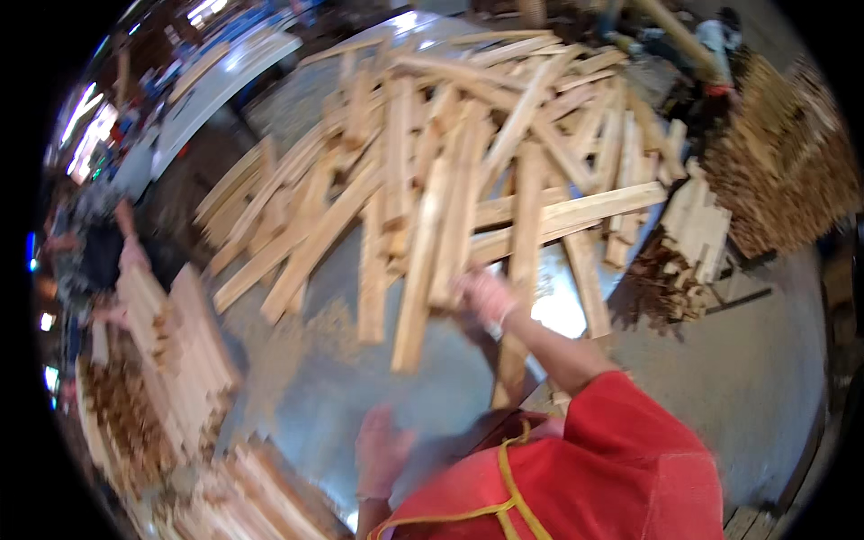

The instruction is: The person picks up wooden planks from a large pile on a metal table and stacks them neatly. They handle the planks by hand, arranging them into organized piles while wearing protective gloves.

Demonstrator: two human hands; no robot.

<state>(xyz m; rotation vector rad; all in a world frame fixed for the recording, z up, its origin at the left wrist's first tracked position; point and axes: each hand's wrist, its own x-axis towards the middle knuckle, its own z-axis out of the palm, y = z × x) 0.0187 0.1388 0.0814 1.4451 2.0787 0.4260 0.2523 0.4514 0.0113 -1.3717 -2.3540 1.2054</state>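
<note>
A big loose heap of pale wooden strips (414, 261) spreads across a shiny metal table (337, 382). My right hand (488, 297), in a light glove, reaches to the heap's near side. Its fingers are closed at the near end of one wooden strip (454, 216), though motion softens the detail. Nearer to me, my left hand (385, 450) is over the metal surface, blurred, with the thumb apart from the fingers and nothing visible in it. A stack of strips (247, 495) lies just to its left.
At the left, another person's gloved hand (133, 255) is by a stack of strips (184, 333). A large bundle of strips (783, 162) and a smaller pile (697, 225) stand at the right. Sawdust (328, 337) dusts the table. A second metal surface (216, 94) is at far left.
</note>
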